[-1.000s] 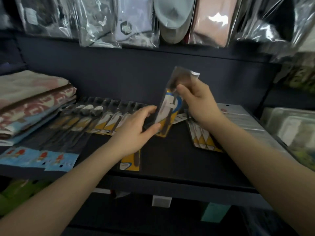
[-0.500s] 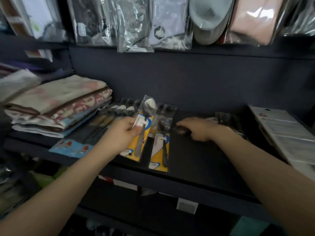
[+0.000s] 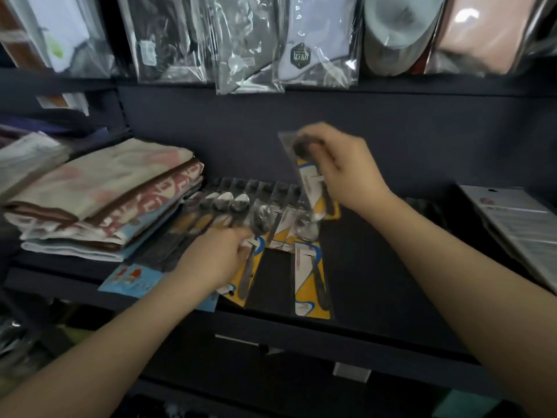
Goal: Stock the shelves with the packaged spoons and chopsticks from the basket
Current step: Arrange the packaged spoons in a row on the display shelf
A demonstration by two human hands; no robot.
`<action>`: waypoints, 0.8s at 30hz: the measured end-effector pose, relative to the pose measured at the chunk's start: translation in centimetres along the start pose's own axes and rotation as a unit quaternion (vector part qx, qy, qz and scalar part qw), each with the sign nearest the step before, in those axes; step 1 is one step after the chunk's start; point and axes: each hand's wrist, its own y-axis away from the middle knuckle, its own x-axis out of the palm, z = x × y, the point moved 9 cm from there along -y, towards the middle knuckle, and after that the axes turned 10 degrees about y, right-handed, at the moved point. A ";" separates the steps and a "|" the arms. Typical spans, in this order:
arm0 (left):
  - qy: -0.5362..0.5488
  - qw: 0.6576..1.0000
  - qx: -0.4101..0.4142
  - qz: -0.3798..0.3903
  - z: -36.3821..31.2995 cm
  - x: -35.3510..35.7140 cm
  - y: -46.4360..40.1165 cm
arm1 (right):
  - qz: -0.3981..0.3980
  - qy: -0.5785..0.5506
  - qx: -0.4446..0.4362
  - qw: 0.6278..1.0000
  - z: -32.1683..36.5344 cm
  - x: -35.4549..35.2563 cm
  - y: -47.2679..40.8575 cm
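My right hand (image 3: 340, 170) holds a packaged spoon (image 3: 313, 188) with a yellow card upright above the dark shelf (image 3: 376, 282). Lower left, my left hand (image 3: 220, 257) grips another packaged spoon (image 3: 254, 239) that lies on the shelf. A third spoon pack (image 3: 312, 279) lies flat to its right, apart from both hands. Behind them a row of several overlapping spoon packs (image 3: 241, 200) runs along the shelf. The basket is not in view.
A stack of folded towels (image 3: 105, 194) sits at the shelf's left end. Blue packs (image 3: 129, 277) lie at the front edge. White boxed packs (image 3: 518, 224) are at the right. Bagged goods (image 3: 247, 40) hang above.
My right hand has risen from the shelf with a spoon pack in it. My left hand has laid its pack lower and flatter on the shelf. The camera has shifted slightly left.
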 end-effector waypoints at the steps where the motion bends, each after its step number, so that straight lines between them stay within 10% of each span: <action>1: 0.016 1.000 0.008 -0.007 0.0 -0.2 0.0 | -0.009 -0.032 0.042 0.999 -0.1 -0.2 -0.5; 11: 0.048 0.997 0.061 0.030 2.0 0.1 -0.6 | 0.186 -0.179 0.446 0.857 -6.9 13.0 5.1; 19: 0.092 0.971 0.169 0.141 0.7 2.0 0.5 | 0.294 0.227 0.280 0.885 -7.0 11.8 3.6; 24: 0.043 0.953 0.171 0.245 0.8 3.6 1.6 | 0.331 0.130 0.306 0.883 -8.5 10.5 5.8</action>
